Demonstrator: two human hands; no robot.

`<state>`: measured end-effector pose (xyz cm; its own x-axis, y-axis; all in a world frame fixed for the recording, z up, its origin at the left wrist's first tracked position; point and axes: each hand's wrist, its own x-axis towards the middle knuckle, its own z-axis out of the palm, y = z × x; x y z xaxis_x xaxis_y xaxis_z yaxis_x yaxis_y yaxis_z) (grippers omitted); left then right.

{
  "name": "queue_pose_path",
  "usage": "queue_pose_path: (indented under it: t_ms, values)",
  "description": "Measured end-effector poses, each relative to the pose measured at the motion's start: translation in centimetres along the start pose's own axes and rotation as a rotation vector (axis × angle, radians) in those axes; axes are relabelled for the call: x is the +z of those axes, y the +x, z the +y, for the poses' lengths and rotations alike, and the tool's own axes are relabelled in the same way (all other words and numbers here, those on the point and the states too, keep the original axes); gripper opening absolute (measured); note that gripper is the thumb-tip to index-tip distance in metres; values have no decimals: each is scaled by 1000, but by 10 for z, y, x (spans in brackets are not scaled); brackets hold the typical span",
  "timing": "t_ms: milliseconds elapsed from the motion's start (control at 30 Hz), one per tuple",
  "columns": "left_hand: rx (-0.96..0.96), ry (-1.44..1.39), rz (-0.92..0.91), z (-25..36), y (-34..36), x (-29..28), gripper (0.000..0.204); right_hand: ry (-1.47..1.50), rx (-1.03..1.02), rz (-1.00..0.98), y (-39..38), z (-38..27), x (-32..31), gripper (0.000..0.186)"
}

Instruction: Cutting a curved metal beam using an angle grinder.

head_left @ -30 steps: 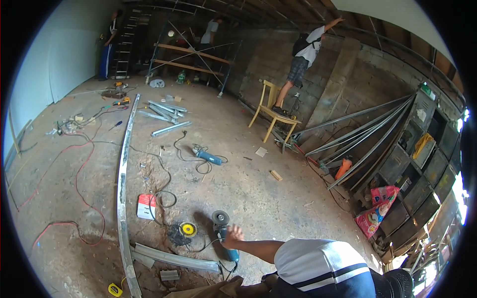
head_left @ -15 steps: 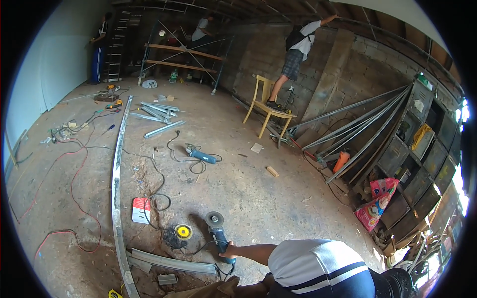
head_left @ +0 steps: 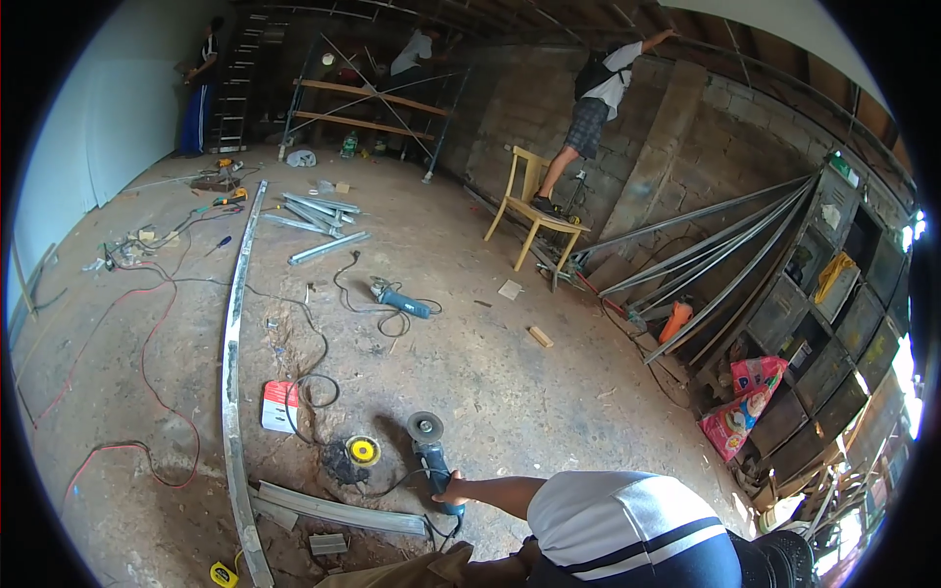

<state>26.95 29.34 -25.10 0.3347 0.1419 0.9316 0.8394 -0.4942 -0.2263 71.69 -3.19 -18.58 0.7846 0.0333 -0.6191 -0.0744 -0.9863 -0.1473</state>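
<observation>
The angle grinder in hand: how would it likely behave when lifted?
The angle grinder likely feels heavy for its size, given that thick, rigid body. The exposed disc at its far end could perhaps chip if knocked.

Head cam: left unit of a head-worn fisheye pair, wide and upright. Looks forward and down across the floor point(head_left: 549, 421), with the ceiling point(head_left: 784, 61) along the top. Straight edges bend toward the margins. White sleeve point(head_left: 598, 510) sits nearest, lower right; angle grinder point(head_left: 437, 463) close, low centre; scaffold point(head_left: 368, 95) far off, top.
</observation>
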Motion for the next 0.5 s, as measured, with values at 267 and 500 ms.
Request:
queue_pose_path:
  t_ms: [267,500]
  values:
    - [-128,103,-486,-3,-16,5,69,-8,0,-37,-13,-11,-6,112]
    - [-333,63,-1098,16,71,-50,61,-15,25,-13,-4,-3,-4,111]
